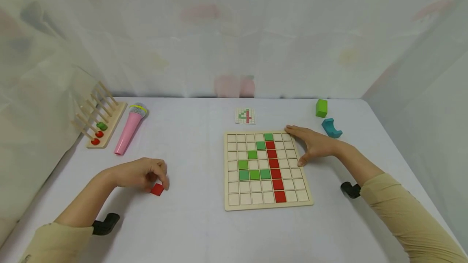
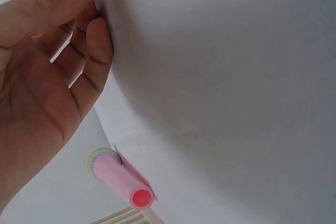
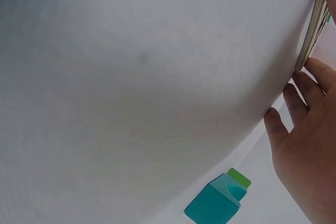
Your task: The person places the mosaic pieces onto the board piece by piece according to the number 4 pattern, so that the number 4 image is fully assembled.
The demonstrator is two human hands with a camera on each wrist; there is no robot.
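At the left of the table in the head view, my left hand (image 1: 140, 173) pinches a small red square tile (image 1: 157, 190) between curled fingers, low over the cloth. In the left wrist view the fingertips meet at the upper edge and the tile is out of sight. A wooden grid board (image 1: 234, 206) lies flat right of centre, with a column of red tiles (image 1: 274, 163) and a stepped line of green tiles (image 1: 252, 154) in its cells. My right hand (image 1: 316, 143), fingers spread, touches the board's right edge with its thumb and its upper right corner with the fingertips.
Beyond the board lies a small pattern card (image 1: 245, 115). A pink microphone (image 1: 128, 133) and a wooden peg rack (image 1: 113, 125) with red and green pieces stand at the left. A green block (image 1: 321, 108) and a teal curved block (image 1: 330, 128) sit at the back right.
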